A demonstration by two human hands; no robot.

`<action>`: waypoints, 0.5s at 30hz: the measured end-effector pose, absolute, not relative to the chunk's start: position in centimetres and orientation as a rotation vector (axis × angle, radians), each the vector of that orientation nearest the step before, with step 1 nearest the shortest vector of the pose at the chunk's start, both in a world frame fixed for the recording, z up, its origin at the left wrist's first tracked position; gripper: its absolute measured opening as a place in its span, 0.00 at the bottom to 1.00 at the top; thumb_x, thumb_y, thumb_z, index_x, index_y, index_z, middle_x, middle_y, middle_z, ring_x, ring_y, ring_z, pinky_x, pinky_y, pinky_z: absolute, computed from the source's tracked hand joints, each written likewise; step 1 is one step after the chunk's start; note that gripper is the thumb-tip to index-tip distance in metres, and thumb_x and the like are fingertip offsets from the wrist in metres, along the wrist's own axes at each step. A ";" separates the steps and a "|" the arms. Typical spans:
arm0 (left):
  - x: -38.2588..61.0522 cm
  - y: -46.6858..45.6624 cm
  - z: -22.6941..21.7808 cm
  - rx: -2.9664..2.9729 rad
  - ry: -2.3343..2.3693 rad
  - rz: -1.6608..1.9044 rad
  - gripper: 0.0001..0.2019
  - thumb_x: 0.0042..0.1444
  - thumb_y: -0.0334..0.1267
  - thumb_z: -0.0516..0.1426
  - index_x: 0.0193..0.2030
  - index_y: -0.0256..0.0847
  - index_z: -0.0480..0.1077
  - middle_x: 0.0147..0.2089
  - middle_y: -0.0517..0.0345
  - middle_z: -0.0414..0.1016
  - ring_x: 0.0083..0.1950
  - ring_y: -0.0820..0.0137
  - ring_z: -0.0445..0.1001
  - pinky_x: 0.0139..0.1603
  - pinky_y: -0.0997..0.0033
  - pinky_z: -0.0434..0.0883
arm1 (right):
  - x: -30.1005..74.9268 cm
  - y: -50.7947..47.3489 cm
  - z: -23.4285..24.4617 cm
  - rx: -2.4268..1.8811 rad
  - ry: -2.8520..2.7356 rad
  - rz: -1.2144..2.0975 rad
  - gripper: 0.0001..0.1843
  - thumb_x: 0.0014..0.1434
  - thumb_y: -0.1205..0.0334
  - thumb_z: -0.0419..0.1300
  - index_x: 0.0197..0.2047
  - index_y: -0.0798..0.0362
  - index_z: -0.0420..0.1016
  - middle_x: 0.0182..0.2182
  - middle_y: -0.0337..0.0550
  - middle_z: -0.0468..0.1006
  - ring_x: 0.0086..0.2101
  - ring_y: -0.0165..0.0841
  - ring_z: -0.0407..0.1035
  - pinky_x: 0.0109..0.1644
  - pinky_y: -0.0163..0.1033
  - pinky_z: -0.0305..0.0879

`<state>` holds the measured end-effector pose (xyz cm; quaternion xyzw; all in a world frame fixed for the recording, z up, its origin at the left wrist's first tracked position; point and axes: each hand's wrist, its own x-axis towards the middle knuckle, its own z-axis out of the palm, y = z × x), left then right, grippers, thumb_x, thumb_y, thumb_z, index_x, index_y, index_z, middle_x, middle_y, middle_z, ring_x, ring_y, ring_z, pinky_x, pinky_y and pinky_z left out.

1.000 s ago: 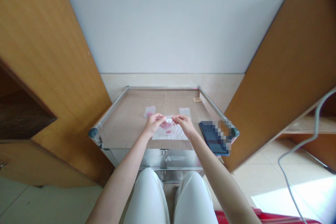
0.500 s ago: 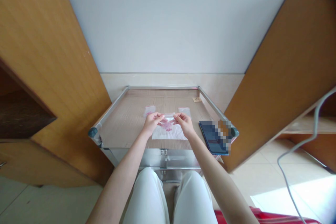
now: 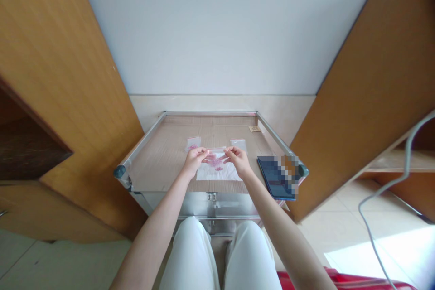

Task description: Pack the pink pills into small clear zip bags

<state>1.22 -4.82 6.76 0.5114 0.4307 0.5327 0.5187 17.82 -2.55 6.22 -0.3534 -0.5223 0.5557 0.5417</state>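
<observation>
My left hand (image 3: 195, 161) and my right hand (image 3: 238, 161) pinch the top edge of a small transparent plastic bag (image 3: 215, 156) between their fingertips. Pink pieces (image 3: 215, 162) show through it, just above a flat transparent bag (image 3: 218, 173) with a white backing and more pink bits lying on the cardboard top (image 3: 170, 163). Beyond my left hand lies a small zip bag with pink contents (image 3: 193, 144). A nearly bare small bag (image 3: 238, 145) lies beyond my right hand.
The cardboard top sits in a metal-framed cart (image 3: 210, 113) with a small tan tag (image 3: 254, 128) at the back. A dark blue folder or tablet (image 3: 272, 179), partly pixelated, lies at the right. Wooden panels (image 3: 57, 77) flank the cart; a grey cable hangs at right.
My hands have drawn slightly apart since a second ago, the left fingertips moving left. The bag between them stays held, and the other items have not visibly moved.
</observation>
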 end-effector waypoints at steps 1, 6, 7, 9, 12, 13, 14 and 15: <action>1.2 -4.8 6.7 1.228 1.048 1.303 0.15 0.44 0.46 0.57 0.29 0.34 0.67 0.29 0.51 0.75 0.31 0.67 0.74 0.31 0.68 0.70 | 17.8 -2.6 6.3 -0.840 -1.244 1.327 0.16 0.43 0.51 0.60 0.26 0.57 0.66 0.20 0.38 0.69 0.23 0.31 0.70 0.23 0.34 0.65; 1.3 -4.9 6.3 1.220 1.154 1.494 0.15 0.45 0.47 0.56 0.25 0.35 0.64 0.25 0.54 0.73 0.27 0.70 0.73 0.33 0.69 0.70 | 17.5 -3.4 6.7 -0.832 -1.216 1.376 0.16 0.43 0.51 0.60 0.27 0.57 0.66 0.19 0.37 0.67 0.22 0.31 0.69 0.22 0.35 0.67; 1.5 -4.9 6.1 1.216 1.170 1.543 0.15 0.46 0.47 0.55 0.27 0.35 0.64 0.25 0.55 0.72 0.27 0.71 0.72 0.33 0.69 0.70 | 17.3 -3.5 6.9 -0.832 -1.197 1.381 0.16 0.42 0.52 0.60 0.27 0.57 0.66 0.19 0.36 0.67 0.22 0.30 0.68 0.21 0.35 0.67; 1.9 -5.1 5.7 1.217 1.188 1.645 0.14 0.49 0.47 0.53 0.35 0.37 0.62 0.29 0.56 0.71 0.27 0.72 0.72 0.32 0.71 0.69 | 16.9 -3.8 7.1 -0.833 -1.146 1.387 0.16 0.42 0.52 0.60 0.26 0.56 0.65 0.19 0.36 0.66 0.22 0.31 0.68 0.20 0.35 0.67; 3.0 -5.8 4.9 1.291 1.224 1.775 0.22 0.49 0.44 0.53 0.49 0.42 0.54 0.41 0.52 0.67 0.35 0.73 0.71 0.36 0.71 0.68 | 16.3 -3.9 7.4 -0.856 -1.051 1.382 0.16 0.42 0.51 0.60 0.27 0.56 0.66 0.20 0.36 0.67 0.21 0.30 0.68 0.19 0.34 0.66; 3.4 -6.1 4.7 1.338 1.257 1.807 0.25 0.48 0.43 0.54 0.52 0.43 0.51 0.45 0.50 0.65 0.38 0.72 0.70 0.39 0.70 0.68 | 16.1 -3.9 7.5 -0.867 -1.026 1.378 0.16 0.42 0.51 0.60 0.28 0.56 0.66 0.21 0.38 0.68 0.21 0.30 0.68 0.19 0.34 0.66; 3.8 -6.5 4.5 1.403 1.291 1.814 0.29 0.47 0.43 0.55 0.55 0.44 0.48 0.48 0.48 0.62 0.40 0.71 0.69 0.42 0.69 0.67 | 15.9 -3.9 7.5 -0.874 -1.006 1.376 0.17 0.41 0.51 0.60 0.29 0.56 0.66 0.22 0.39 0.69 0.21 0.30 0.68 0.19 0.33 0.66; 4.1 -6.8 4.3 1.482 1.330 1.809 0.33 0.45 0.42 0.57 0.56 0.45 0.46 0.51 0.47 0.59 0.43 0.70 0.68 0.44 0.67 0.66 | 15.7 -3.9 7.5 -0.874 -0.993 1.375 0.17 0.41 0.51 0.60 0.29 0.56 0.67 0.23 0.40 0.70 0.21 0.30 0.68 0.19 0.33 0.66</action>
